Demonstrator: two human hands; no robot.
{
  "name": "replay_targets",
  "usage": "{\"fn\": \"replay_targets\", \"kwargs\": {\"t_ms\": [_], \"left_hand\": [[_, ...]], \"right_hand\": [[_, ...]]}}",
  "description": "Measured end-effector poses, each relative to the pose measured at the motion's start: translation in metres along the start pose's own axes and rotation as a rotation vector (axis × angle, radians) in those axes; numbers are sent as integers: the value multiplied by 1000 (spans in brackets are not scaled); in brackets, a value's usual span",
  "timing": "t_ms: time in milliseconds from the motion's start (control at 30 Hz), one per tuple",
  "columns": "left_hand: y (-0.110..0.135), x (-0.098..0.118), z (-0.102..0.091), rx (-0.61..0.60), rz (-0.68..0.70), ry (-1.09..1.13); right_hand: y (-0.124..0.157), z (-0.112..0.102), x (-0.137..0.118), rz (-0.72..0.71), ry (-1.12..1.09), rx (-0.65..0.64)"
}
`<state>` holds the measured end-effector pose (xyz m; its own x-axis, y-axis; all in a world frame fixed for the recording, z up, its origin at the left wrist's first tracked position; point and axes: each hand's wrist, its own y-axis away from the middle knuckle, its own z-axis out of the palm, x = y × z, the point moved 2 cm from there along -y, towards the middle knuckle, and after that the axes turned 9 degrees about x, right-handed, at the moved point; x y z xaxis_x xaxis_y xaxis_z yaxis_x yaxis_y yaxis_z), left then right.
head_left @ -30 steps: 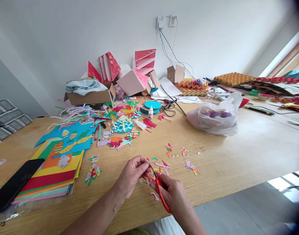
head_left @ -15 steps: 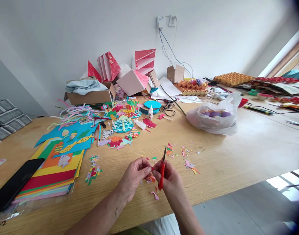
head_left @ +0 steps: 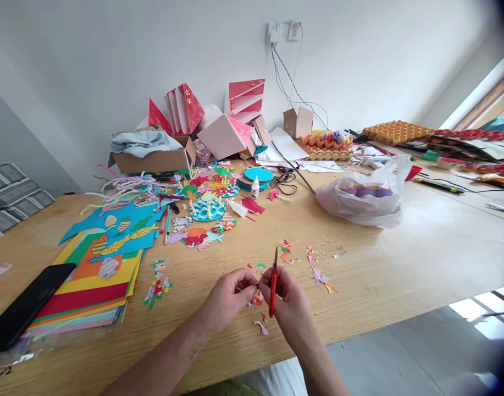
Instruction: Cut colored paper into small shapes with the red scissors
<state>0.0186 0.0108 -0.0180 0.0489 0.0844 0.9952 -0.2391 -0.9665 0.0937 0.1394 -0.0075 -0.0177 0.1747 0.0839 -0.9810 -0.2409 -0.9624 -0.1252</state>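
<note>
Low over the near edge of the wooden table (head_left: 400, 264), my left hand (head_left: 229, 300) pinches a small scrap of coloured paper (head_left: 256, 298) between thumb and fingers. My right hand (head_left: 288, 305) is closed around small red scissors (head_left: 273, 281), held upright with the tips pointing away from me, right beside the scrap. Both hands meet fingertip to fingertip. Loose paper clippings (head_left: 317, 269) lie scattered just beyond them, and one pink offcut (head_left: 260, 328) lies under my hands.
A stack of coloured sheets (head_left: 90, 286) with paper fish and a black phone (head_left: 23, 305) lie at the left. Further back are paper cut-outs (head_left: 206, 206), a glue bottle (head_left: 255, 188), a cardboard box (head_left: 153, 157), red folded papers and a plastic bag (head_left: 365, 198).
The scissors swung from lying slanted across my right palm to standing upright with tips away. My hands came closer together on the scrap. The view shifted slightly.
</note>
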Motion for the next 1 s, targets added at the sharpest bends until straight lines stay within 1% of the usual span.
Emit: {"fn": "replay_targets", "kwargs": {"t_ms": [67, 133, 300, 400, 500, 700, 867, 933, 1000], "left_hand": [[-2, -1, -3, 16, 43, -68], [-2, 1, -6, 42, 53, -72], [4, 9, -5, 107, -41, 77], [6, 10, -2, 88, -44, 122], [6, 8, -2, 76, -22, 101], [4, 4, -2, 85, -3, 46], [3, 4, 0, 163, -4, 56], [3, 7, -1, 172, -16, 75], [4, 10, -3, 167, -42, 114]], "right_hand": [[0, -1, -1, -16, 52, -27], [-1, -2, 0, -20, 69, -35], [2, -2, 4, 0, 12, 13], [4, 2, 4, 10, -73, -2], [4, 4, 2, 12, -104, -1], [3, 6, 2, -15, -61, 8], [4, 8, 0, -9, 4, 40], [5, 6, -1, -14, 41, 25], [7, 3, -2, -36, 112, -21]]}}
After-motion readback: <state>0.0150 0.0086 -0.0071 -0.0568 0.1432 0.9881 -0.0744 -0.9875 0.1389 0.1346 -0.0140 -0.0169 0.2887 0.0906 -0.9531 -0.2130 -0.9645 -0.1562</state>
